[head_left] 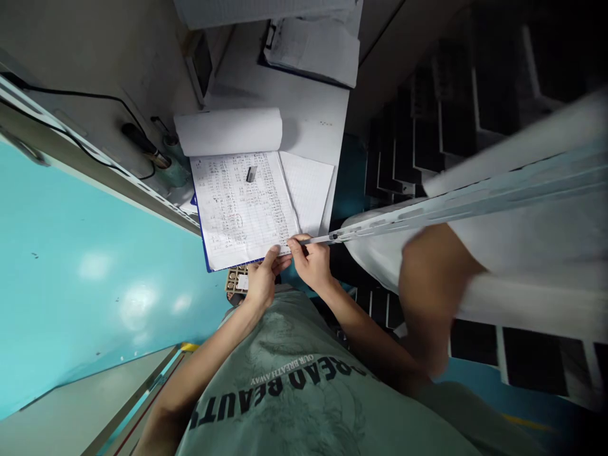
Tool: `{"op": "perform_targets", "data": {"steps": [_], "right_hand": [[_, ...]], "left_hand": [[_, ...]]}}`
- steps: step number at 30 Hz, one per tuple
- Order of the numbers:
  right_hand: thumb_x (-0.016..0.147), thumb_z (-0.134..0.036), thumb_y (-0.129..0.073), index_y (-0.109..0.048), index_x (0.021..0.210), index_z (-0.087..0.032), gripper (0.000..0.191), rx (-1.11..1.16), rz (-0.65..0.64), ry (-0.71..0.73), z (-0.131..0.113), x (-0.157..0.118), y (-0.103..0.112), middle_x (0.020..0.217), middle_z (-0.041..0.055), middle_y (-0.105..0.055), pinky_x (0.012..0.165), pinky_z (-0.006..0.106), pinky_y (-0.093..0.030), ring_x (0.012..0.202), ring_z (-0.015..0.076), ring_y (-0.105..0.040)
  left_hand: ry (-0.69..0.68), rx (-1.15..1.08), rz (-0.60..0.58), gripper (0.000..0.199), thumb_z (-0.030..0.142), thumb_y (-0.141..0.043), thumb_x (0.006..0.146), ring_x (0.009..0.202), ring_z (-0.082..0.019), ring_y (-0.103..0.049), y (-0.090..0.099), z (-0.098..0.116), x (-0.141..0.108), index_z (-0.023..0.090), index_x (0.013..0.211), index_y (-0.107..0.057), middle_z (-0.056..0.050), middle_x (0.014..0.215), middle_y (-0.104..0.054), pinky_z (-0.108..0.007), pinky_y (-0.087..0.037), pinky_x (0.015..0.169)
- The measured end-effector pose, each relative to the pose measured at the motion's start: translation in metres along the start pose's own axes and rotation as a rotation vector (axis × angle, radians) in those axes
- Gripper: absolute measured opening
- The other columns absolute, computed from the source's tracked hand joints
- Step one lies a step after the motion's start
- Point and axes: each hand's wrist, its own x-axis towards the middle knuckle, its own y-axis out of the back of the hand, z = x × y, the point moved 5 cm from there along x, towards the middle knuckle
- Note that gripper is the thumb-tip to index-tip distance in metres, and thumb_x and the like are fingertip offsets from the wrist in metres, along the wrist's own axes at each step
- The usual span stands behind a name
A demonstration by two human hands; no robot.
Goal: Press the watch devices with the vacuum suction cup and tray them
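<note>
At the clipboard's edge (205,250), left fingers (273,254) curled on handwritten paper (242,206), right fingers (297,242) pinching a strip (427,212) (slotted metal)

The ruled paper sheets (237,209) look thin and matt, lying on a clipboard with a smooth blue edge (204,249). To the left, a teal painted surface (90,285) shines with a glossy finish, while the near T-shirt (289,405) is soft, matt grey-green cloth. To the right, a slotted strip (456,206) has the dull sheen of pale painted metal.
</note>
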Motion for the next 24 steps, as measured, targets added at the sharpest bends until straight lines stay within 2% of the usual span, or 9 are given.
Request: {"op": "perform_targets", "data": {"steps": [8,11,14,16,18,20,21,22,24], "right_hand": [[0.100,-0.035,-0.054,-0.067,0.087,-0.019,0.025,0.003,0.019,0.009,0.003,0.000,-0.002,0.073,0.0047,-0.072,0.060,0.029,-0.052,0.061,0.0178,-0.067],[0.101,-0.028,-0.051,-0.065,0.089,-0.020,0.020,0.045,0.053,0.100,-0.005,-0.007,0.006,0.077,0.0043,-0.072,0.063,0.028,-0.055,0.067,0.0172,-0.069],[0.099,-0.020,-0.052,-0.064,0.094,-0.022,0.013,0.070,0.275,0.303,-0.027,-0.017,0.032,0.075,0.0021,-0.070,0.063,0.030,-0.057,0.067,0.0171,-0.068],[0.100,-0.020,-0.051,-0.064,0.097,-0.024,0.013,0.078,0.540,0.399,-0.040,-0.019,0.057,0.070,-0.0005,-0.065,0.054,0.029,-0.054,0.057,0.0149,-0.062],[0.103,-0.026,-0.047,-0.064,0.102,-0.025,0.017,0.137,0.832,0.425,-0.047,-0.015,0.083,0.061,-0.0032,-0.055,0.043,0.025,-0.046,0.046,0.0119,-0.052],[0.105,-0.031,-0.045,-0.065,0.105,-0.027,0.021,0.257,1.055,0.382,-0.043,-0.001,0.105,0.054,-0.0056,-0.041,0.038,0.022,-0.039,0.039,0.0104,-0.041],[0.105,-0.033,-0.046,-0.066,0.104,-0.028,0.020,0.330,1.109,0.327,-0.037,0.010,0.113,0.052,-0.0057,-0.038,0.039,0.022,-0.038,0.040,0.0107,-0.041],[0.104,-0.033,-0.049,-0.067,0.102,-0.028,0.018,0.410,1.108,0.258,-0.029,0.024,0.119,0.053,-0.0051,-0.040,0.040,0.023,-0.039,0.042,0.0112,-0.043],[0.100,-0.034,-0.053,-0.065,0.100,-0.028,0.014,0.568,0.984,0.094,-0.006,0.057,0.125,0.061,-0.0029,-0.053,0.042,0.024,-0.042,0.047,0.0123,-0.049]], "left_hand": [[0.016,0.002,0.014,0.023,0.027,-0.082,0.075,0.078,-0.023,-0.074,0.003,-0.002,0.001,0.009,0.085,-0.072,-0.013,0.084,-0.076,-0.036,-0.061,0.083],[0.017,0.023,0.007,0.027,0.030,-0.084,0.073,0.080,-0.025,-0.075,0.004,-0.001,0.000,0.010,0.084,-0.071,-0.013,0.083,-0.075,-0.038,-0.061,0.085],[0.027,0.039,-0.004,0.032,0.036,-0.088,0.069,0.085,-0.027,-0.074,0.007,0.000,0.001,0.012,0.082,-0.070,-0.012,0.082,-0.074,-0.042,-0.059,0.090],[0.037,0.051,-0.028,0.038,0.040,-0.091,0.066,0.092,-0.030,-0.074,0.011,0.001,0.002,0.012,0.083,-0.071,-0.013,0.086,-0.074,-0.044,-0.058,0.095],[0.043,0.074,-0.069,0.045,0.045,-0.093,0.061,0.102,-0.033,-0.071,0.017,0.005,0.000,0.012,0.085,-0.073,-0.016,0.095,-0.075,-0.044,-0.056,0.098],[0.055,0.148,-0.128,0.051,0.049,-0.093,0.061,0.112,-0.036,-0.067,0.025,0.014,-0.010,0.013,0.091,-0.075,-0.018,0.106,-0.074,-0.043,-0.056,0.096],[0.075,0.224,-0.169,0.052,0.050,-0.092,0.062,0.114,-0.036,-0.066,0.029,0.021,-0.018,0.014,0.095,-0.076,-0.018,0.111,-0.073,-0.042,-0.056,0.094],[0.098,0.333,-0.227,0.050,0.049,-0.091,0.064,0.113,-0.035,-0.066,0.032,0.030,-0.029,0.015,0.099,-0.077,-0.018,0.113,-0.073,-0.040,-0.057,0.091],[0.122,0.638,-0.409,0.043,0.044,-0.087,0.071,0.105,-0.033,-0.069,0.031,0.050,-0.054,0.018,0.104,-0.079,-0.016,0.110,-0.074,-0.038,-0.056,0.084]]}}
